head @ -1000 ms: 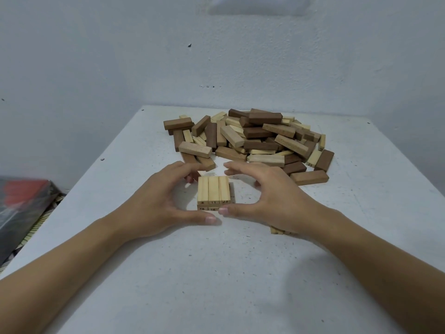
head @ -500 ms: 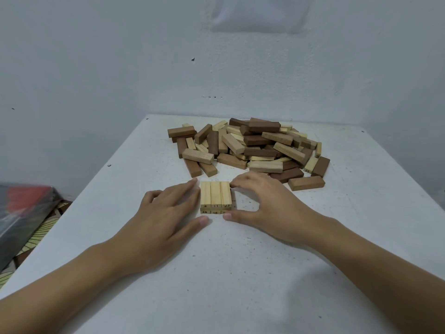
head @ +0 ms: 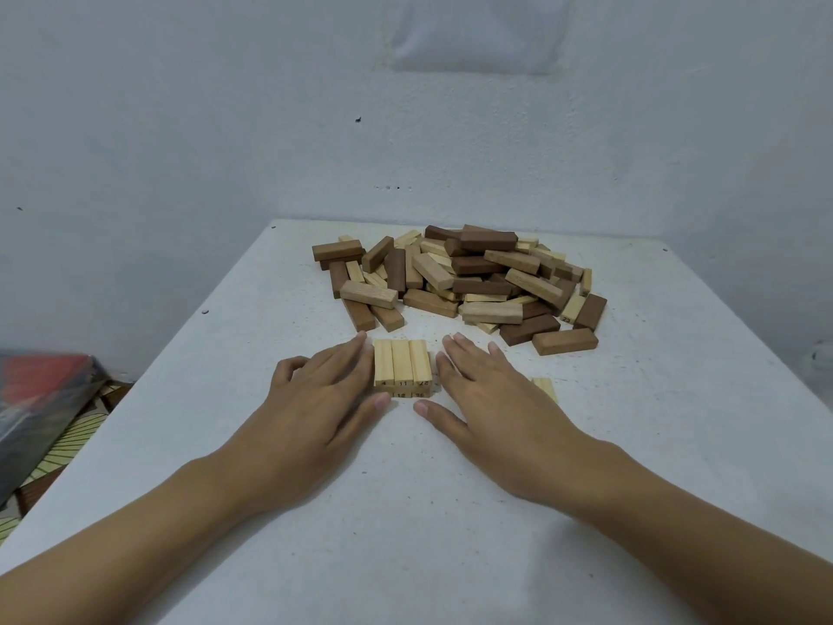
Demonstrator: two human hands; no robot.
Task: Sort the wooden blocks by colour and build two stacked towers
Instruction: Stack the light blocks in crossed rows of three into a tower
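Left hand (head: 318, 401), right hand (head: 493, 399) — flat beside the pale stack (head: 402, 366).

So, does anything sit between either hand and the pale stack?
Nothing visible. The left hand lies flat against the pale stack on its left side; the right hand lies flat just beside its right side. The mixed pile sits behind it, a loose pale block beyond the right hand.

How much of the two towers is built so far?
Only a little. Done: the pale tower has two layers, three blocks across. In hand: the left hand and right hand lie flat at its sides, seemingly squaring it. Left: the mixed pile needs sorting, one pale block waits beside the right hand, and no dark tower is started.
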